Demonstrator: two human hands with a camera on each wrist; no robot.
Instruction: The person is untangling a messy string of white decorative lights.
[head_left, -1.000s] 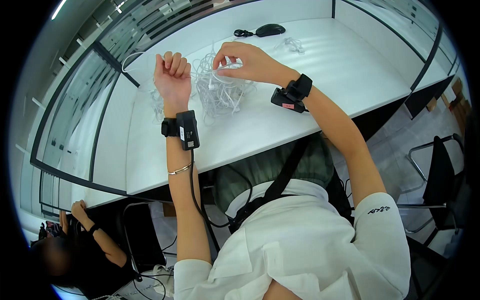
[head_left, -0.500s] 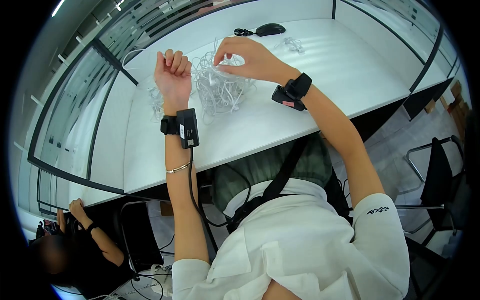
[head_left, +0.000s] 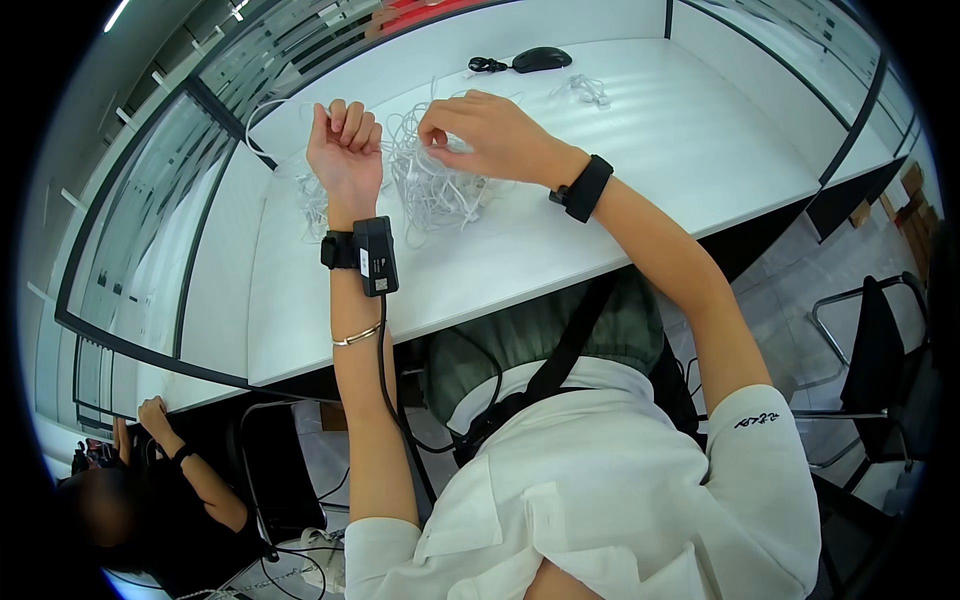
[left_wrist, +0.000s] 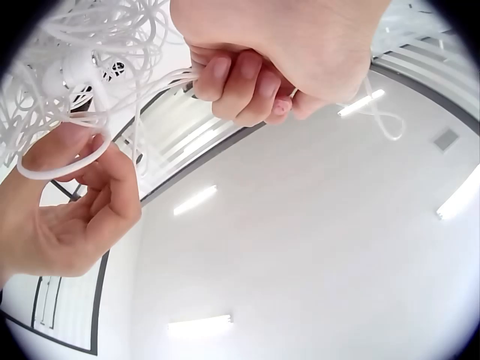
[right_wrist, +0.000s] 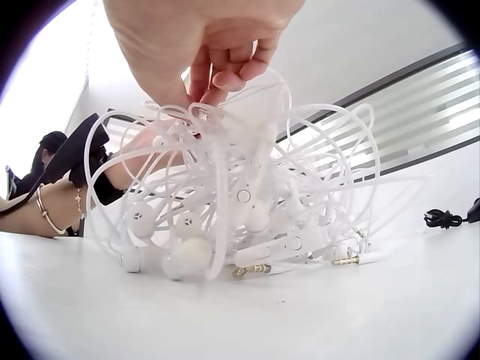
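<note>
A tangled heap of white earphones lies on the desk between my hands. My left hand is raised with its fingers curled around several white cables, which run from its fist into the heap. A loose cable loop hangs out on the fist's other side. My right hand is over the heap, pinching a white cable between thumb and fingertips at its top. In the right wrist view, earbuds, inline remotes and gold-tipped plugs show low in the tangle.
Behind the heap lies a black mouse with its cord bundled. A smaller white cable bundle is at the back right. Low partitions edge the white desk. Another person sits at lower left, near a black chair.
My right hand first rose slightly, then came down and toward me, its wrist turning so the camera box is mostly hidden. My left hand has stayed nearly still.
</note>
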